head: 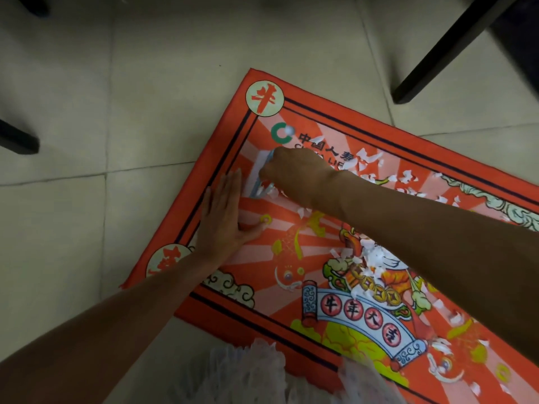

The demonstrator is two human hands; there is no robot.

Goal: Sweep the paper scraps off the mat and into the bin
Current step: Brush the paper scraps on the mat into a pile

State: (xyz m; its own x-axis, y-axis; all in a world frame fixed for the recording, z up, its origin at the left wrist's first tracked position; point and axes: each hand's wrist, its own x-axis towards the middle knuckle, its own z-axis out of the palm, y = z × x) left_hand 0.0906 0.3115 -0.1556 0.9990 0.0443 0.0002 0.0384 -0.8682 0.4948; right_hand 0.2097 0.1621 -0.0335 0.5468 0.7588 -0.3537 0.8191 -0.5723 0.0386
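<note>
Near the mat's (291, 325) top-left corner I've got both hands working. Left hand (226, 217) lies flat, fingers straight and together, palm pressed on the mat's left border. Right hand (291, 173) sits just beside it to the right, fingers curled round a small white/pale-blue brush-like tool (259, 176); can't tell exactly what it is. Tool's long axis runs approx. from lower left up to upper right, roughly parallel w/ the left hand's fingers, its lower end touching the mat. Paper scraps (370, 260) lie scattered on the mat: a few right under the tool, more behind the right forearm, a thick cluster mid-mat, others toward the lower right. Mat lies skewed on the tile floor (87, 126).
</note>
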